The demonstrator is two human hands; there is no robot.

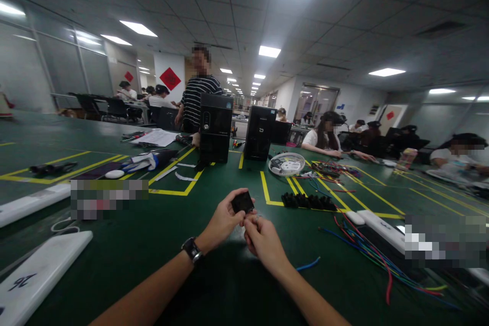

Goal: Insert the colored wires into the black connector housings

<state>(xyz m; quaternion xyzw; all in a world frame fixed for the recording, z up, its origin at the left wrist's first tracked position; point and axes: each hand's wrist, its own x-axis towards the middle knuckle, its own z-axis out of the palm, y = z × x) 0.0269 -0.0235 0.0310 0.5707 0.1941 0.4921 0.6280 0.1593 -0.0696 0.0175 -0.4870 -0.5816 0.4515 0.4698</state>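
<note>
My left hand [223, 221], with a watch on its wrist, pinches a small black block-shaped part [242, 202] between thumb and fingers above the green table [160, 244]. My right hand [263, 238] sits just below and to the right of it, fingers curled in a pinch at the part's lower edge. What the right fingers grip is hidden. A row of similar small black parts [308, 201] lies on the table beyond my hands.
Two black computer cases [215, 127] [260, 133] stand at mid-table, with a white basket [286, 164] beside them. Coloured wires [367, 252] and a white power strip [378, 224] lie to the right. A white board [38, 275] lies left. A person in a striped shirt [196, 102] stands behind; others sit around.
</note>
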